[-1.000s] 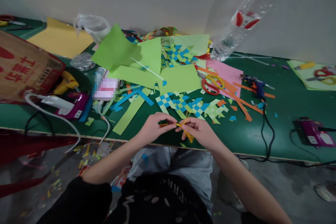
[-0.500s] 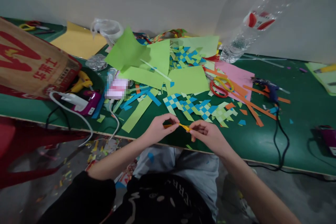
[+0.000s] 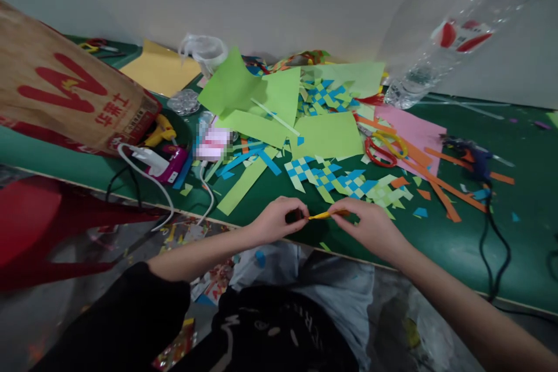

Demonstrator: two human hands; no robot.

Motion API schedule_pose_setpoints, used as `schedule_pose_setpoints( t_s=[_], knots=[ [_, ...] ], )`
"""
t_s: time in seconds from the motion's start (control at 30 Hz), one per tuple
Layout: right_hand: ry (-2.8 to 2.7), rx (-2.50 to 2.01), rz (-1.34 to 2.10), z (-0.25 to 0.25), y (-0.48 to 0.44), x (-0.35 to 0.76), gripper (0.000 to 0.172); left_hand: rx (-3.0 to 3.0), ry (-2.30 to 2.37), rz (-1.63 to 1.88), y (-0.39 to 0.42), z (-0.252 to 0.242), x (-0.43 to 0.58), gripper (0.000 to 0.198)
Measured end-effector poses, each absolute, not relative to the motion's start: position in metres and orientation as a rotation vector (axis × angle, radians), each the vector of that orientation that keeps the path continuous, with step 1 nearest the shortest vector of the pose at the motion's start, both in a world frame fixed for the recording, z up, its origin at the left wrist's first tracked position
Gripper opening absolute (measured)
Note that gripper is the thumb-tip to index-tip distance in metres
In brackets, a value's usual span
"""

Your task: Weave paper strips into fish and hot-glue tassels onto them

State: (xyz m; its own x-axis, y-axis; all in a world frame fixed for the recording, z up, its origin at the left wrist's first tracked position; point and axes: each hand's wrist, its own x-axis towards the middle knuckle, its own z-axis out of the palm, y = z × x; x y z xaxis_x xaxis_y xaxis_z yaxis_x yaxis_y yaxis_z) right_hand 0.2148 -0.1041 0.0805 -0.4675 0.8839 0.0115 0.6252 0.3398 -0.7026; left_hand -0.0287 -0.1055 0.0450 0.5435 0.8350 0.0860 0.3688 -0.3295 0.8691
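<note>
Start big: the green tabletop (image 3: 457, 247) spreads beneath and beyond the fingers. Well off to their left sits the large brown-and-red printed paper bag (image 3: 65, 87); far to their right and beyond, a tall clear plastic bottle (image 3: 457, 40) with a red-and-white label. Straight ahead of the fingertips, a curled bright green paper sheet (image 3: 279, 90), and nearer, just past the fingers, a row of blue-and-green checkered woven paper pieces (image 3: 344, 180). Beyond the right fingers, a flat pink paper sheet (image 3: 414, 122).

Now the hands! The left hand (image 3: 275, 224) has thumb and forefinger curved into a ring, tips meeting in a pinch; the right hand (image 3: 368, 224), near it, pinches too, thumb under forefinger. Past those right fingers, the scissors with red and yellow handles (image 3: 394, 156) lie untouched.

And smallest, right in the action: a thin yellow strand (image 3: 319, 216), stretched straight between both pinches, partly hidden by the right fingers. The step looks like working that strand by fingertip, perhaps twisting or smoothing it. The next move calls for a firm left pinch and a gentle, even roll or draw from the right.
</note>
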Motion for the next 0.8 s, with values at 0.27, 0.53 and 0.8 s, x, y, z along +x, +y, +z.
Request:
schedule_pose_setpoints(
  t_s=[0.27, 0.53, 0.8],
  knots=[
    [-2.316, -1.174, 0.308, 0.093, -0.048, 0.233, 0.014, 2.158, 1.058, 0.830, -0.087, 0.046, -0.036, 0.024],
    [-2.252, -1.471, -0.277, 0.076, 0.006, 0.266, 0.044, 2.549, 1.347, 0.551, -0.041, 0.055, -0.073, 0.019],
    [-2.465, -0.660, -0.324, 0.087, -0.053, 0.204, 0.026, 2.722, 1.711, 0.368, -0.006, 0.065, -0.111, 0.027]
  ],
)
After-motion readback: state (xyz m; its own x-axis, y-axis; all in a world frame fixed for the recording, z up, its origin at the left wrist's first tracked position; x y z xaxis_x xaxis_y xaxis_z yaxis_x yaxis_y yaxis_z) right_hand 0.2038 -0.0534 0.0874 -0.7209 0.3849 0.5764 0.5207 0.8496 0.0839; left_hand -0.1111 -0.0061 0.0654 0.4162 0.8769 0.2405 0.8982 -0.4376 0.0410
